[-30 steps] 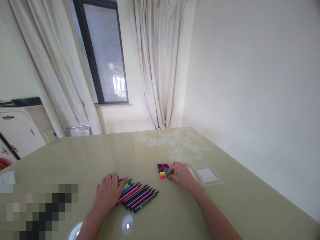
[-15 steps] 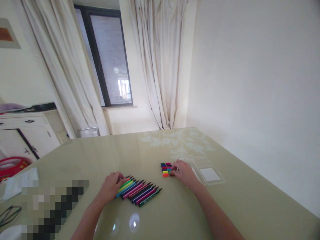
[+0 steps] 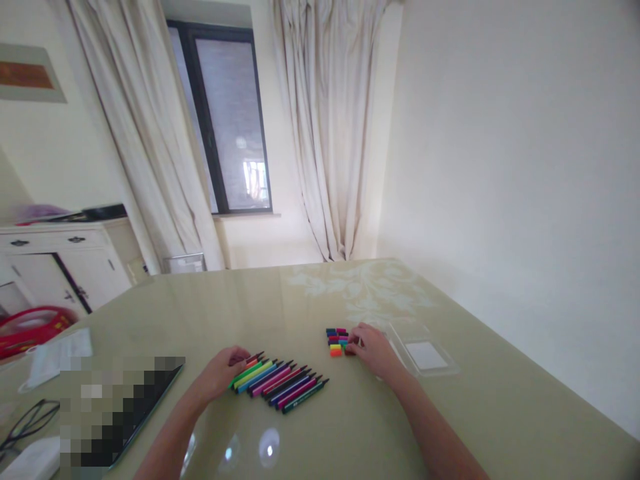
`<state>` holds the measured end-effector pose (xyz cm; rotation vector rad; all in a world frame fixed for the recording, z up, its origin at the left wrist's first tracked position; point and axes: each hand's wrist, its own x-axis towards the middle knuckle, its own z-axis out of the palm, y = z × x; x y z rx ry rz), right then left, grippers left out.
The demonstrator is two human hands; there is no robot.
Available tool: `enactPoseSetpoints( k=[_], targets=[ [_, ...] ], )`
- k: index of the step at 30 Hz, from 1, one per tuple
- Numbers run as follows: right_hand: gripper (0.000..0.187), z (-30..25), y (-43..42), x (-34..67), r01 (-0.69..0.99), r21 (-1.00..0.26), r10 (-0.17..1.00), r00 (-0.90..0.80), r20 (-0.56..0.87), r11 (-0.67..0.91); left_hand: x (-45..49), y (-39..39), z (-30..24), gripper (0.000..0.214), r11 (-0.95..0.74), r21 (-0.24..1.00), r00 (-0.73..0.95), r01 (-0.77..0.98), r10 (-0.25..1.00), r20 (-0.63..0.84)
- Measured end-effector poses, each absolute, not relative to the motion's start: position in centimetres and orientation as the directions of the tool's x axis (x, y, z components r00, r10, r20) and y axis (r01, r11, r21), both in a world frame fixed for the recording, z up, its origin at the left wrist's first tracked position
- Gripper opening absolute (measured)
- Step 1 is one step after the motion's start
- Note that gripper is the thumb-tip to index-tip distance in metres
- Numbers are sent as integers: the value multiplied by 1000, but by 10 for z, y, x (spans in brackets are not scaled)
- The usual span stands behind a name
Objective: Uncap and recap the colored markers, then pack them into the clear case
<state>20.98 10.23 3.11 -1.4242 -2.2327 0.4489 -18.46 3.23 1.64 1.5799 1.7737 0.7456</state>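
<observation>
Resting at the left end of the row of markers, the left hand curls its fingers loosely onto the nearest barrels. The markers lie uncapped, side by side on the table. Right of the row, the right hand bunches its fingertips against the block of caps, with a clear case beyond. The step in hand looks like picking among caps while the pens are steadied. Lifting one cap calls for a fine pinch that leaves its neighbours in place. Whether either hand actually grips anything is too small to tell.
</observation>
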Motion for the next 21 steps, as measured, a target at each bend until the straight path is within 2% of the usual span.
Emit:
enactPoseSetpoints(
  k=[8, 16, 21],
  targets=[
    [7, 31, 103, 210, 756, -498, 904, -383, 190, 424, -185, 28, 19, 49, 113, 762, -70, 638, 994, -89],
    [7, 32, 102, 211, 755, -496, 902, -383, 198, 429, -195, 26, 14, 38, 150, 592, -167, 792, 986, -25],
    [10, 33, 101, 210, 756, -489, 900, -374, 224, 435, -183, 18, 16, 41, 139, 503, -196, 853, 979, 62]
  ],
)
